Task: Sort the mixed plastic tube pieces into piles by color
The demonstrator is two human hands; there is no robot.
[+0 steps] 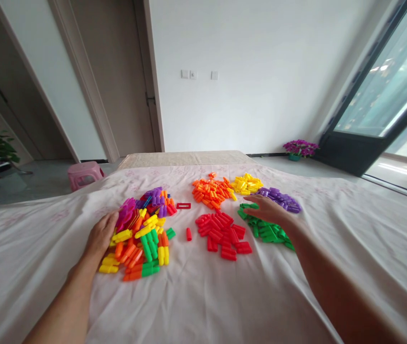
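At the left edge of a mixed pile of plastic building pieces (142,248), my left hand (102,233) has its fingers curled against some magenta pieces (127,211) with scalloped edges; its fingertips are partly hidden. That pile holds yellow, orange, green, purple and red pieces, some joined in two colours. My right hand (266,206) is over the upper end of a green pile (269,231), fingers stretched to the left. A green piece (249,206) shows just below those fingers; whether they touch it is unclear. Purple pieces (280,198) lie just beyond the hand.
Orange (211,191), yellow (247,183) and red (223,234) piles lie on the pale cloth (203,296). Between the piles are a red rectangular frame (183,206) and a single red piece (189,234). A pink stool (85,175) stands on the floor at left.
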